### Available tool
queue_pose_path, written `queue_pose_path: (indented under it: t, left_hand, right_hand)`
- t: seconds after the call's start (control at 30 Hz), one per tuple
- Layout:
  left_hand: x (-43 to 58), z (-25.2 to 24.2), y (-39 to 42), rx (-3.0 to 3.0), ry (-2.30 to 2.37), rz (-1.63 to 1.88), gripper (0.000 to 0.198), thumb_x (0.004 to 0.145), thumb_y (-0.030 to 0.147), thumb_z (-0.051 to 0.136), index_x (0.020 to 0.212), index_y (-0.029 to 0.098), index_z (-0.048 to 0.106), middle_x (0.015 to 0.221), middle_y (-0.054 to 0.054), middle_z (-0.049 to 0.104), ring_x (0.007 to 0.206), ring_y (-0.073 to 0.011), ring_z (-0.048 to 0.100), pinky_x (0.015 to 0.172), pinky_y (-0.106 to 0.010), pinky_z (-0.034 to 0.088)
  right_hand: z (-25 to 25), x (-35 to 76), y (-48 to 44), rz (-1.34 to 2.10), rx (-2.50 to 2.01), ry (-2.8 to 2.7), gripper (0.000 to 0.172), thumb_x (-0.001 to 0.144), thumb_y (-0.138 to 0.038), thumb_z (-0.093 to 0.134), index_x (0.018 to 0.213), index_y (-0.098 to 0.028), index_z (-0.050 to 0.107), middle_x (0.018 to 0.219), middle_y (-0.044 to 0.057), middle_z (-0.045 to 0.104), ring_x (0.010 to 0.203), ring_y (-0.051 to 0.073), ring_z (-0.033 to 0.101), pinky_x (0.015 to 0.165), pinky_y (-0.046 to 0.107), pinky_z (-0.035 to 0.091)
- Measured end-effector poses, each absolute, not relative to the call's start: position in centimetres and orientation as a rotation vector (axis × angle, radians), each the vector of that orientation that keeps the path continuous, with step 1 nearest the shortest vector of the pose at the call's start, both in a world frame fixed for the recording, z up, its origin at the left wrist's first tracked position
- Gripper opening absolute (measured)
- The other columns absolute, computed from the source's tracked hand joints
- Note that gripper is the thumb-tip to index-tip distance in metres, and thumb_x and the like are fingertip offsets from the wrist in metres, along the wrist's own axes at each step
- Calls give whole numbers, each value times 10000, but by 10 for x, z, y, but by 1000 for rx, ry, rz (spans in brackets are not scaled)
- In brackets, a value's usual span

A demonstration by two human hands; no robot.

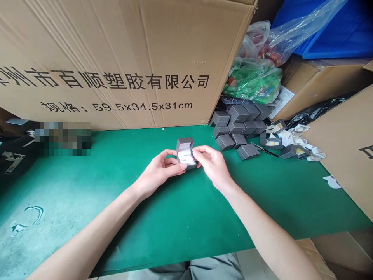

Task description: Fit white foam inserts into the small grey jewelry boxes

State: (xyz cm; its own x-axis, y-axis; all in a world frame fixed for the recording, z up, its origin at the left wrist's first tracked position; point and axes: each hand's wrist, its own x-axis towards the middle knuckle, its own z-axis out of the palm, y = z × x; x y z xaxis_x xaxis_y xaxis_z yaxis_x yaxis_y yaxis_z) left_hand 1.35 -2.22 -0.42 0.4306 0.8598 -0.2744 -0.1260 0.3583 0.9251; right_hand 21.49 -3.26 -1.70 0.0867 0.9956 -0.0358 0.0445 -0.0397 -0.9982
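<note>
A small dark grey ring box (185, 144) is held just above the green table, its lid raised and its pale lining facing me. My left hand (163, 170) grips the box from the left, with the thumb along its front edge. From the right, my right hand (211, 163) pinches the box's side with thumb and fingers. A white insert with a slit shows inside the box. Some fingertips of both hands are hidden behind it.
Closed grey boxes (239, 126) are stacked at the back right, beside opened boxes (274, 142) and white scraps (316, 152). A large carton (125, 46) stands behind the table (163, 233). Water (35, 214) lies at the left. Plastic bags (253, 79) sit behind the stack.
</note>
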Motion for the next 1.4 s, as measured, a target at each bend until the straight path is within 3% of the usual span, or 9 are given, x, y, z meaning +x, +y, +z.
queue_pose_path:
  t: [0.2, 0.37, 0.47, 0.6, 0.8, 1.03, 1.2, 1.3, 1.4]
  left_hand:
    - [17, -6, -26, 1043, 941, 761, 528, 760, 354, 877, 1134, 226, 526, 921, 11, 721, 913, -168, 719, 951, -376, 540]
    - [19, -4, -27, 1137, 993, 751, 518, 753, 370, 875, 1093, 242, 506, 896, 40, 696, 817, -123, 682, 794, -271, 521]
    - [20, -4, -27, 1174, 992, 736, 515, 754, 382, 870, 1086, 240, 503, 913, 32, 694, 790, -117, 662, 740, -254, 506]
    - [21, -4, -29, 1202, 960, 697, 535, 767, 406, 855, 1149, 228, 525, 916, -4, 709, 869, -170, 691, 815, -319, 538]
    - [27, -3, -39, 1168, 892, 681, 486, 845, 437, 776, 1191, 228, 506, 1030, -44, 715, 974, -206, 704, 895, -399, 575]
    - [28, 4, -47, 1508, 997, 703, 384, 882, 497, 703, 1088, 245, 499, 1103, -48, 738, 828, -196, 718, 677, -307, 547]
    - [28, 7, -51, 1584, 1078, 698, 370, 908, 569, 639, 1047, 242, 534, 942, -26, 746, 754, -206, 706, 642, -312, 530]
    - [25, 6, -49, 1752, 1242, 825, 407, 920, 549, 633, 1172, 233, 591, 1064, -62, 726, 797, -207, 685, 657, -314, 534]
    - [20, 3, -45, 1963, 1294, 979, 401, 954, 460, 618, 1301, 260, 598, 1218, -79, 685, 956, -219, 681, 795, -322, 547]
  right_hand:
    - [-17, 211, -35, 1176, -1343, -1146, 289, 828, -438, 724, 943, -176, 760, 881, 51, 743, 730, 166, 623, 601, 273, 471]
    - [-13, 210, -36, 1193, -1354, -1130, 293, 793, -441, 749, 924, -180, 772, 880, 56, 751, 765, 184, 639, 625, 286, 474]
    - [-11, 208, -38, 1217, -1326, -1081, 270, 772, -409, 762, 908, -176, 774, 977, 78, 760, 866, 213, 668, 710, 310, 503]
    - [-7, 206, -39, 1364, -1258, -957, 283, 722, -348, 778, 937, -164, 764, 967, 81, 765, 937, 236, 676, 832, 342, 507]
    - [-7, 205, -38, 1360, -1316, -911, 226, 656, -295, 777, 837, -167, 732, 837, 39, 733, 830, 195, 636, 751, 302, 464]
    - [-11, 205, -43, 1400, -1254, -923, 176, 666, -256, 745, 812, -175, 690, 860, 30, 727, 841, 180, 622, 749, 287, 448]
    - [-11, 200, -47, 1447, -1223, -932, 168, 686, -267, 755, 812, -183, 681, 867, 28, 724, 843, 187, 633, 749, 295, 472]
    - [-10, 196, -48, 1464, -1221, -945, 201, 696, -311, 791, 807, -180, 685, 849, 31, 725, 832, 191, 646, 745, 296, 489]
    - [-8, 194, -50, 1489, -1232, -947, 259, 711, -377, 832, 783, -176, 684, 786, 23, 711, 776, 174, 641, 705, 279, 487]
